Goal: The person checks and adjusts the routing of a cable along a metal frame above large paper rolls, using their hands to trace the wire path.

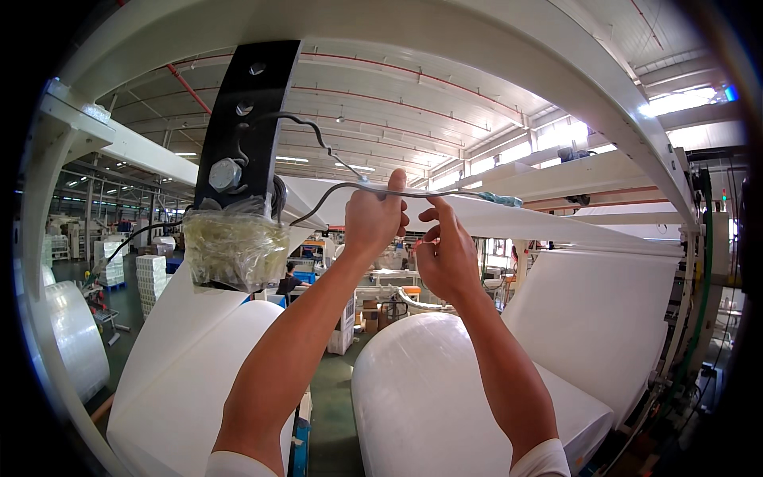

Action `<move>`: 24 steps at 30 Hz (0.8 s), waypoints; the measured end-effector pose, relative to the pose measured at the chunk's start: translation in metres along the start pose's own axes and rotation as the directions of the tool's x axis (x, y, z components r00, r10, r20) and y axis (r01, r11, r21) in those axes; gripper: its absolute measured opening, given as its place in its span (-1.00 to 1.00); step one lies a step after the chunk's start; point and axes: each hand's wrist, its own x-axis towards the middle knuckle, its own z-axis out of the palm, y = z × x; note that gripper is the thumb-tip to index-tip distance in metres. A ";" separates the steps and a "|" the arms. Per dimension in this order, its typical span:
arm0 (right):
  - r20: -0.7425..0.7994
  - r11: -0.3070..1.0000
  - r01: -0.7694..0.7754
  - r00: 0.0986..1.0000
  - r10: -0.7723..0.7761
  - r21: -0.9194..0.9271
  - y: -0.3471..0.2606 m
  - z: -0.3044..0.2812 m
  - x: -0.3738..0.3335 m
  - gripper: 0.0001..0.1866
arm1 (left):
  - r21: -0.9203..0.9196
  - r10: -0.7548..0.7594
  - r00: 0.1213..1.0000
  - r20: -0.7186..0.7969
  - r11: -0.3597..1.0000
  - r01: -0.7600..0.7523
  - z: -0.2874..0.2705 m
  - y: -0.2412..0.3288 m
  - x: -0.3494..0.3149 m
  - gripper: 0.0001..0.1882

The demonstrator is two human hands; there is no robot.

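Observation:
Both my arms reach up in front of me. My left hand point(372, 221) has its thumb raised, apart from loosely bent fingers that are partly hidden behind the palm; I see nothing held there. A thin dark wire point(342, 188) crosses at its thumb, and I cannot tell whether they touch. To the right, my right hand point(445, 253) is open, index finger lifted and the others bent, holding nothing visible. Behind both hands spans a wide white sheet point(509, 221). The wire runs from a black metal bracket point(242, 119) to a greenish wrapped end point(502, 200).
Clear film wraps a block point(237, 248) under the bracket, close on the left. A pale machine frame point(381, 22) arches overhead. Below stand a large white roll point(421, 389) and white sheeting point(191, 350). A person point(291, 280) is farther back, beyond my left forearm.

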 end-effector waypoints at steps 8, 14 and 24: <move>0.008 1.000 -0.013 1.000 0.013 0.002 -0.002 0.004 0.001 -0.32 | -0.007 0.005 1.000 -0.004 1.000 -0.005 -0.002 -0.002 0.003 -0.30; 0.009 1.000 0.014 1.000 -0.014 -0.015 -0.004 0.006 -0.001 -0.35 | -0.029 0.007 1.000 0.007 1.000 -0.007 -0.003 -0.006 0.005 -0.31; -0.011 0.999 0.035 0.999 -0.035 -0.003 -0.005 0.008 0.002 -0.36 | 0.007 0.013 1.000 0.020 1.000 -0.013 -0.006 -0.005 0.005 -0.30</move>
